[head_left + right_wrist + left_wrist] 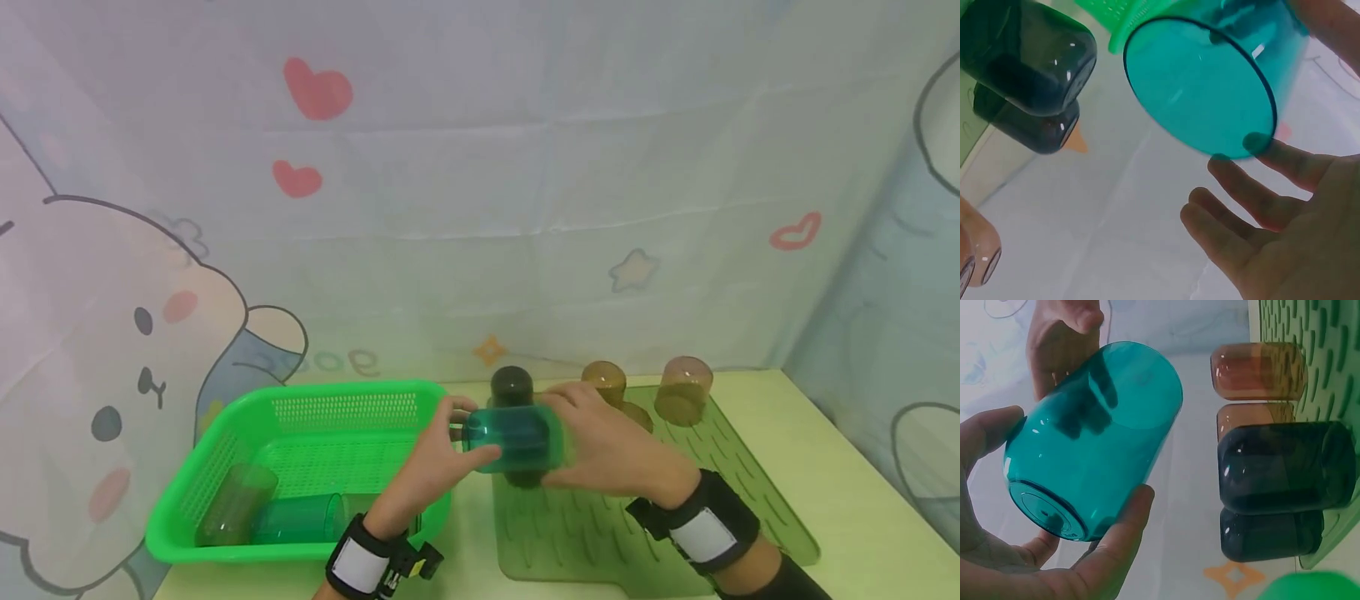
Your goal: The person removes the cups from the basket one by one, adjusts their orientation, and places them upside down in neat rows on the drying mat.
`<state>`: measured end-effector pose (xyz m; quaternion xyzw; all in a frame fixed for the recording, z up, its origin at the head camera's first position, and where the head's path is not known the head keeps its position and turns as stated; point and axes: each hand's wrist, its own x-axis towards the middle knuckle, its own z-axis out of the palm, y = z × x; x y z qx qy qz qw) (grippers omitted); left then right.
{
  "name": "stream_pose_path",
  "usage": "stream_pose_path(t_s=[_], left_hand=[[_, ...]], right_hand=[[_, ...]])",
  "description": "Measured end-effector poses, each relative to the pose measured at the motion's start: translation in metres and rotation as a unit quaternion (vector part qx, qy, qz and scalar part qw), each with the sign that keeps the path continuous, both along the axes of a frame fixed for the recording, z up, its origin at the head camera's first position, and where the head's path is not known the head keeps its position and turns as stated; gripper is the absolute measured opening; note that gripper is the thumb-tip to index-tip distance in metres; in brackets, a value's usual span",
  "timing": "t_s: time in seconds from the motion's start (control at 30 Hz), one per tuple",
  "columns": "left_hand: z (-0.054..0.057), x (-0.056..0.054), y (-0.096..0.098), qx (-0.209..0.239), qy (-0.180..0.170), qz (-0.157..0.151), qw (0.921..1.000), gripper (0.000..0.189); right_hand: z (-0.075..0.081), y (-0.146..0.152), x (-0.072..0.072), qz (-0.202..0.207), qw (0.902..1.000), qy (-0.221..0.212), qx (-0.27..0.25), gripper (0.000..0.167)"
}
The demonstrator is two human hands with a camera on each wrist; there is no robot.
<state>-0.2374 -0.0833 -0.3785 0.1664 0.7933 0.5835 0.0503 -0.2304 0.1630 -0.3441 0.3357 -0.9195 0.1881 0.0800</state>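
A see-through teal cup (510, 439) lies on its side in the air between both hands, in front of the dark cups. My left hand (438, 450) grips its base end, thumb on the near side; the left wrist view shows thumb and fingers on opposite sides of the cup (1094, 437). At the open end, my right hand (611, 446) holds the rim between thumb and fingertips. In the right wrist view two fingertips of that hand (1291, 219) meet the rim of the cup (1200, 94), while the other fingers stand apart from it.
A green basket (300, 390) at the left holds several cups, one of them teal (296, 518). On the green ridged mat (570, 533) at the right stand dark cups (512, 385), amber cups (603, 379) and a pinkish cup (684, 392), upside down. A printed cloth (465, 208) hangs behind.
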Motion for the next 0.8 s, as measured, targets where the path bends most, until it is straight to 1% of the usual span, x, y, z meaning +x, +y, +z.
stream_pose_path(t_s=[0.13, 0.27, 0.37, 0.5, 0.6, 0.7, 0.8], left_hand=[[-0.002, -0.001, 0.007, 0.012, -0.007, -0.007, 0.9999, 0.061], [-0.006, -0.003, 0.011, 0.023, -0.007, -0.009, 0.9997, 0.060], [-0.010, -0.003, 0.013, 0.029, -0.009, -0.013, 0.9995, 0.060], [-0.015, -0.001, 0.015, 0.027, -0.017, -0.017, 0.9993, 0.060], [-0.019, -0.002, 0.016, 0.030, -0.020, -0.014, 0.9992, 0.059], [-0.021, -0.002, 0.018, 0.033, -0.020, -0.011, 0.9992, 0.058], [-0.022, -0.001, 0.020, 0.030, -0.014, -0.012, 0.9994, 0.059]], right_hand=[[-0.002, -0.008, -0.002, 0.012, 0.9992, 0.031, 0.023, 0.087], [-0.005, -0.011, -0.002, 0.008, 0.9979, 0.043, 0.047, 0.085], [-0.008, -0.012, -0.003, 0.009, 0.9965, 0.062, 0.056, 0.084], [-0.014, -0.013, -0.004, 0.019, 0.9920, 0.103, 0.070, 0.084], [-0.018, -0.015, -0.005, 0.028, 0.9873, 0.134, 0.081, 0.085], [-0.021, -0.016, -0.005, 0.035, 0.9841, 0.155, 0.079, 0.084], [-0.023, -0.014, -0.005, 0.038, 0.9828, 0.165, 0.075, 0.082]])
